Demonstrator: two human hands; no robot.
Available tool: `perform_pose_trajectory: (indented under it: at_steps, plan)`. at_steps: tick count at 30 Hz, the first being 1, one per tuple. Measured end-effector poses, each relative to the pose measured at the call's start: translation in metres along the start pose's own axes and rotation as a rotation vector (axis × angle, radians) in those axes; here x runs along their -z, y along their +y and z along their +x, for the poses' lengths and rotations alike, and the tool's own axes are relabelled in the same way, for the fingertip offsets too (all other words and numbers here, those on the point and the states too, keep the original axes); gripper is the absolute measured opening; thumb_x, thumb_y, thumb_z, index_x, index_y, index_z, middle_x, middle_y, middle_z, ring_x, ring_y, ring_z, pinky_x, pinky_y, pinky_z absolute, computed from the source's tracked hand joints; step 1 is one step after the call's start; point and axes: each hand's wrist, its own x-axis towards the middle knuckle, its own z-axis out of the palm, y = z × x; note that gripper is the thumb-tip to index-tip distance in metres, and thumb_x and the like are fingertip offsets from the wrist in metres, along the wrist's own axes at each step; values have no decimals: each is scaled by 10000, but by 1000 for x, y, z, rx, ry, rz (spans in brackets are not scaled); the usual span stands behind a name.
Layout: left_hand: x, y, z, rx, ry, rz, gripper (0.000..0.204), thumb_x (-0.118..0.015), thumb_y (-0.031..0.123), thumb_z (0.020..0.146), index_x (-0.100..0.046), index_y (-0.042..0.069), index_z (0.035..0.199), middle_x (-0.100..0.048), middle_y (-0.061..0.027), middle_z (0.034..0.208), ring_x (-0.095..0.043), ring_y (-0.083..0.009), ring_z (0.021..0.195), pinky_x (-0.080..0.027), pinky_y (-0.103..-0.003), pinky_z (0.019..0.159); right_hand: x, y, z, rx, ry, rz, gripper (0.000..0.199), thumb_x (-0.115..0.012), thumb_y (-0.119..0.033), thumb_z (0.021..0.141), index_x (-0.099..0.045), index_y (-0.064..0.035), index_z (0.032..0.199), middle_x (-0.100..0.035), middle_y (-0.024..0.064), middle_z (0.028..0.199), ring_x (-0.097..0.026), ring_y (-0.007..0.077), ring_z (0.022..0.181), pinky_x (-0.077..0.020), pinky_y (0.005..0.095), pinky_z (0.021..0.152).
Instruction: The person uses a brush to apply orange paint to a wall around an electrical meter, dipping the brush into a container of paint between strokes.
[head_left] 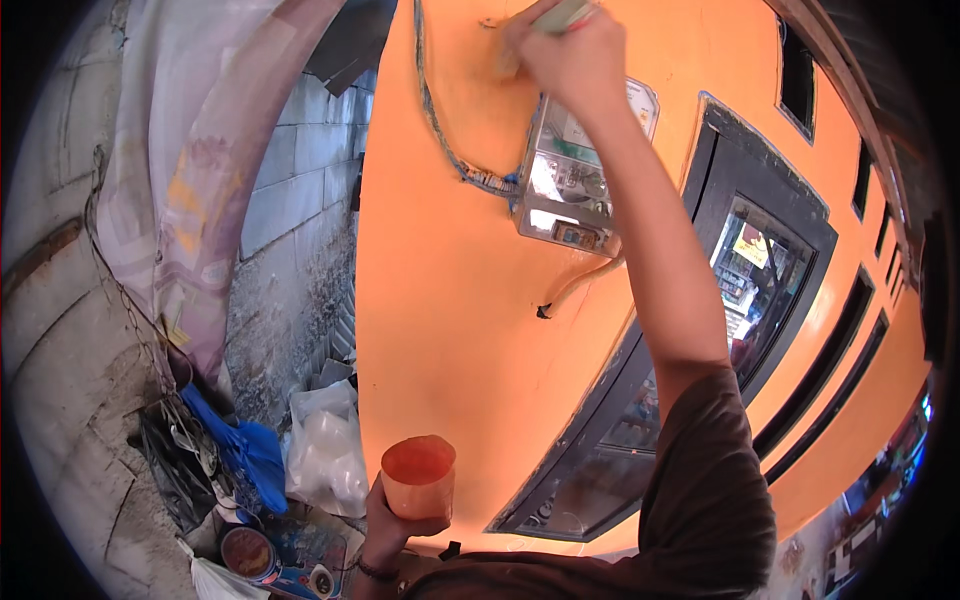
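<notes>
High on the orange wall (450,300), my right hand (580,60) is closed round a paintbrush (566,16) with a pale handle. Motion blurs its bristle end, which is at the wall surface just above and left of an electricity meter box (570,180). Low down, my left hand (385,525) grips an orange plastic cup (420,492) from below and the side. The cup is held roughly upright with its mouth showing, and its inside looks orange-red. How much it holds, I cannot tell.
A cable (432,110) runs down the wall into the meter box. Right of it is a dark-framed glass door (700,180). At left hang a patterned curtain (200,150), a blue cloth (250,460) and a white plastic bag (328,450); a paint can (250,553) stands below.
</notes>
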Motion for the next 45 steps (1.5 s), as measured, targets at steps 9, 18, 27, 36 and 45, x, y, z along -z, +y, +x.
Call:
perform_pose_trajectory:
  at_steps: [9, 18, 27, 36, 45]
  plan:
    - [-2, 16, -13, -17, 51, 64, 865, -935, 91, 468, -546, 27, 1238, -653, -76, 1149, -649, -205, 1033, -546, -369, 899, 2, -6, 3, -14, 24, -126, 45, -668, -10, 733, -630, 1, 714, -672, 137, 653, -677, 222, 614, -540, 363, 590]
    - [2, 12, -19, -37, 80, -9, 846, -936, 83, 468, -546, 28, 1217, -656, -75, 1119, -654, -208, 1013, -558, -370, 867, 15, -10, -14, 112, -239, -149, 14, -672, -19, 735, -662, -10, 731, -657, 170, 686, -668, 244, 613, -526, 333, 602]
    - [5, 6, -18, -26, 74, -31, 833, -928, 68, 469, -554, 21, 1211, -662, -80, 1110, -661, -204, 996, -561, -363, 855, 2, -5, -49, 463, -562, -513, 178, -610, -41, 668, -657, -99, 830, -604, 132, 729, -638, 328, 682, -533, 438, 605]
    - [2, -1, -18, -45, 107, -32, 871, -925, 101, 462, -544, 22, 1242, -653, -78, 1136, -647, -213, 1029, -539, -370, 887, -14, -13, -72, 571, -473, -652, 150, -684, -53, 707, -656, -83, 851, -590, 118, 725, -629, 315, 670, -530, 421, 609]
    - [7, -4, -17, -71, 130, -45, 912, -920, 92, 455, -526, 23, 1275, -636, -78, 1155, -632, -210, 1050, -530, -363, 897, -1, 11, -49, 539, -425, -516, 127, -691, -41, 674, -637, -83, 780, -612, 87, 759, -634, 307, 705, -526, 410, 605]
